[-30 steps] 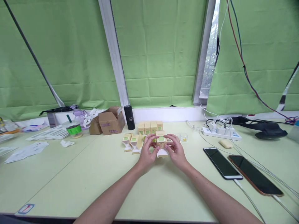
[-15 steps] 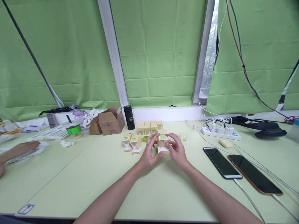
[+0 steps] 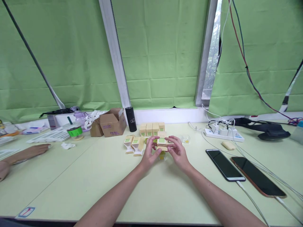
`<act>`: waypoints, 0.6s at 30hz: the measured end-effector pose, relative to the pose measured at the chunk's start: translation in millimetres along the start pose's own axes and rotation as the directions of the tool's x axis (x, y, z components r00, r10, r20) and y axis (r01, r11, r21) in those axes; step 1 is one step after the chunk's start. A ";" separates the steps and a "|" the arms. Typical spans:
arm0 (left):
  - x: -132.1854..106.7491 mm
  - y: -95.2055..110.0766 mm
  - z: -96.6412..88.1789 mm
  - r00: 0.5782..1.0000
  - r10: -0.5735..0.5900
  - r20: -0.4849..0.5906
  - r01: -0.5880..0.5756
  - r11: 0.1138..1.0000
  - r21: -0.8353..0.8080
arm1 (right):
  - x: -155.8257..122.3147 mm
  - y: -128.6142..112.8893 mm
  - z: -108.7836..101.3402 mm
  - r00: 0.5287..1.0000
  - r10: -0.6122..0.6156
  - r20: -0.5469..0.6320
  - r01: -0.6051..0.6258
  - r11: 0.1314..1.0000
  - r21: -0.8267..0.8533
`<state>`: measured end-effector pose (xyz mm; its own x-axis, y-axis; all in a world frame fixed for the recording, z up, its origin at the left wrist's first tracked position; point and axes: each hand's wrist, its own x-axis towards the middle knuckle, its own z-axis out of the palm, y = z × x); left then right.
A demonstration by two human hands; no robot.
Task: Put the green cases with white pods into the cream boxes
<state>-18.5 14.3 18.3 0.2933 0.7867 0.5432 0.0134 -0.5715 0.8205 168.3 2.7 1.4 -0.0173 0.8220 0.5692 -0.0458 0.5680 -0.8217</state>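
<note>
Between my two hands is a small tan cardboard box (image 3: 162,144) with a green-and-white square on its face. My left hand (image 3: 149,159) grips the box's left side, thumb at its lower edge. On the opposite side, the fingers of my right hand (image 3: 178,154) close on the box. Just under it shows a small clear piece with yellow in it (image 3: 162,156), partly hidden. To the left stand two similar boxes with open flaps (image 3: 133,145). Behind my hands is a row of several closed small boxes (image 3: 151,129).
Clear round containers (image 3: 186,138) lie right of my hands. A black cylinder (image 3: 131,119) and a brown carton (image 3: 113,123) stand at the back. Two phones (image 3: 224,165) on cables and a power strip (image 3: 224,135) are at right. Another person's hand (image 3: 33,150) rests at far left.
The held box has shifted slightly left and its lower white flap no longer shows; the yellow piece is now visible beneath. The other person's hand has moved right.
</note>
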 end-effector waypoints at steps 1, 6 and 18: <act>0.3 -0.2 0.0 1.000 -0.001 -0.006 0.001 1.000 -0.003 | -0.3 0.4 0.1 1.000 -0.001 0.006 0.001 1.000 0.003; 1.7 -1.5 0.3 1.000 -0.001 -0.025 0.000 1.000 -0.018 | -1.3 1.3 0.4 1.000 -0.012 0.017 0.012 1.000 -0.006; 2.2 -3.1 0.1 1.000 0.000 -0.018 -0.001 0.999 -0.053 | -3.2 -4.1 2.0 0.999 -0.023 0.025 0.023 1.000 0.002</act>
<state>-17.8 17.8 16.9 0.2758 0.7909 0.5463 -0.0378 -0.5590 0.8283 166.5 -2.3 3.1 -0.0415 0.8074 0.5886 -0.0480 0.5868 -0.8083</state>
